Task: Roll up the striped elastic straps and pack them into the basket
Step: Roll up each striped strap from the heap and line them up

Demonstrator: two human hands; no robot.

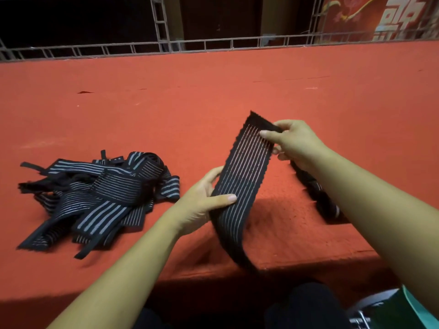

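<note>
Strap of black elastic with thin pale stripes (244,176) stretches between both hands above the red cloth-covered desk (213,91): the right hand (297,143) pinches its far end, the left hand (202,205) grips its middle, thumb on top. Left of the left hand lies a heap of similar striped straps (95,193).

**Warm overhead light, dark surroundings, soft edges**

You are working under warm, moderate light from overhead. It spreads evenly over the red platform (213,91), with a faint pale sheen near its left edge. The strap (244,172) and your forearms (370,210) throw a soft, dark shadow toward the platform's near edge. The strap's hanging lower end is motion-blurred. Beyond the far edge the background drops to near black. The railing (213,43) bows with wide-angle distortion, and the bottom corners are dim and unfocused.
</note>
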